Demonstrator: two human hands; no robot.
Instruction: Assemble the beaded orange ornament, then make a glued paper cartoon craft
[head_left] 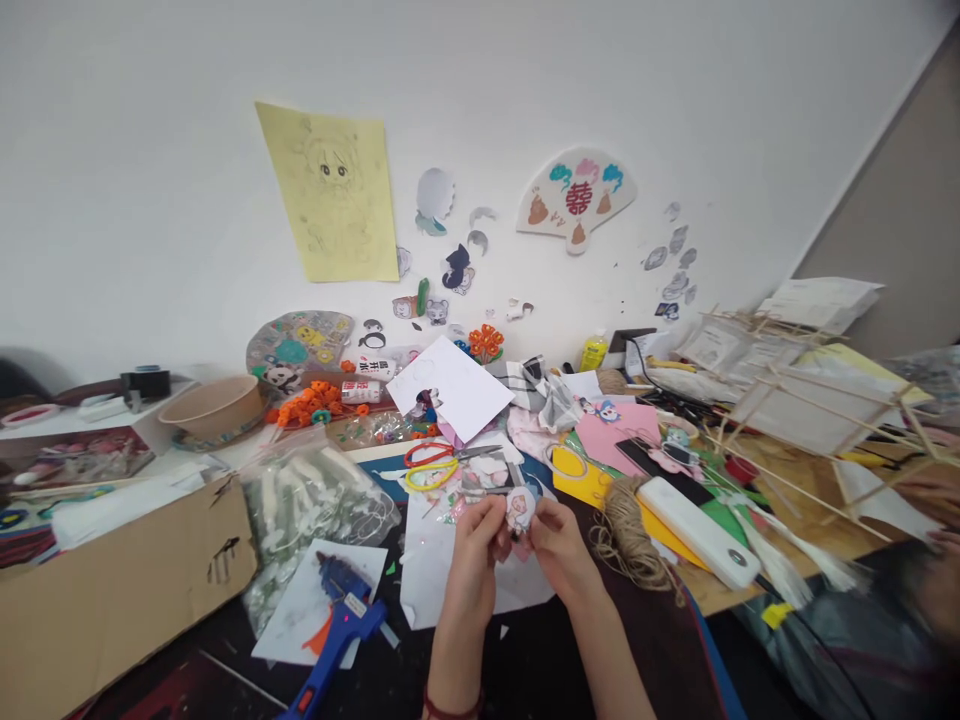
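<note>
Between my two hands is a small paper cutout (519, 508) with a drawn figure on it, held up over the middle of the table. My left hand (480, 535) pinches its left edge, and my right hand (556, 540) has its fingers closed on the right edge. White paper sheets (435, 570) with scraps on them lie beneath. Just beyond the hands are yellow-handled and red-handled scissors (430, 468). A coil of twine (630, 535) rests to the right of my right hand. The fingertips behind the cutout are partly hidden.
A blue glue gun (341, 620) lies on paper at the front left, beside a plastic bag (315, 500) and a cardboard piece (127, 590). At right are a white power bank-like device (699, 532) and a thin stick frame (817, 420). Another person's hand (941, 590) shows at the right edge.
</note>
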